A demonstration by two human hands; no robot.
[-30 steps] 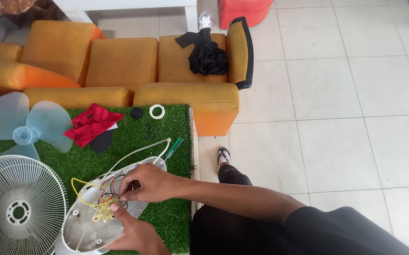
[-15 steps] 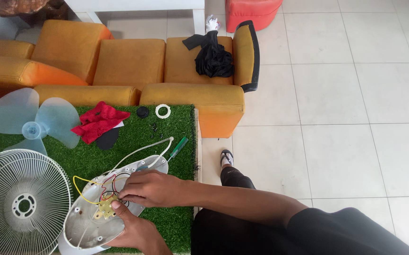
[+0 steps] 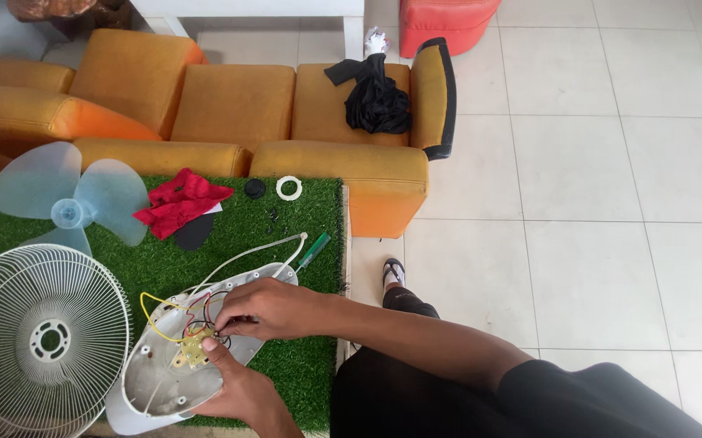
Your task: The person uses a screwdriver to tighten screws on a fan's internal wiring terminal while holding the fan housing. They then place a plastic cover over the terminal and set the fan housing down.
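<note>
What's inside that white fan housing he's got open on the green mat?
Inside the white fan housing lie yellow, red and black wires running to a small yellowish switch plate. The right hand and left hand cover the wire ends and whatever the fingers pinch.

Floor: large pale square tiles (image 3: 594, 162) with thin grout lines, under even daylight; it runs to my right.
Seating: low orange-yellow cushioned sofa (image 3: 237, 105) ahead of me, its end armrest edged in black.
On sofa: a crumpled black cloth (image 3: 377, 101).
Mat: green artificial-grass mat (image 3: 229, 235) just in front of the sofa.
Far edge: a red pouf (image 3: 447, 15) and a white furniture leg (image 3: 353, 36).
</note>
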